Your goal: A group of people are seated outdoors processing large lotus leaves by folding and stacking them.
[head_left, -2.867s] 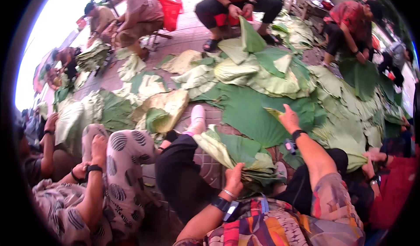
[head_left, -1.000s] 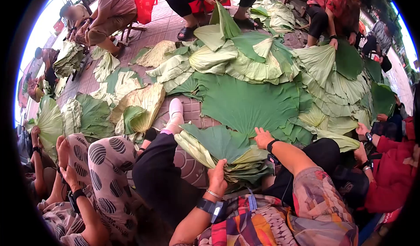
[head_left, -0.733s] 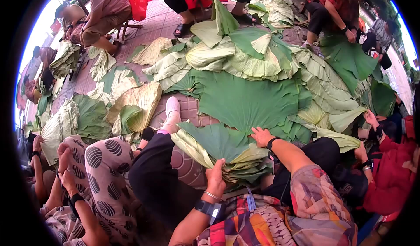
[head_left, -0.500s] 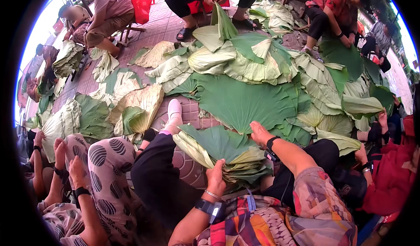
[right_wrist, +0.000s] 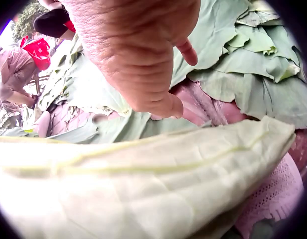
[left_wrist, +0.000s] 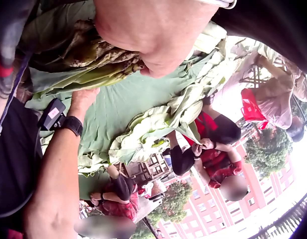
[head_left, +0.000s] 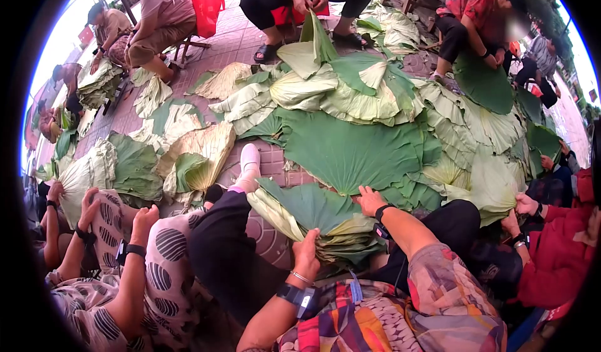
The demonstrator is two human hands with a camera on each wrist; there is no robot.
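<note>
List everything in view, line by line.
leaf bundle: one, green and pale, over the lap
flat leaf: one, dark green, spread on the ground ahead
leaf heap: many leaves, pale green, beyond the flat leaf
red bag: one, red, top left by a seated person
seated people: several, mixed clothes, ringed round the leaves
paving: brick, reddish, under all
white shoe: one, white, left of the flat leaf
left hand: black wristband, grips the bundle's end
right hand: black wristband, rests where bundle meets flat leaf
</note>
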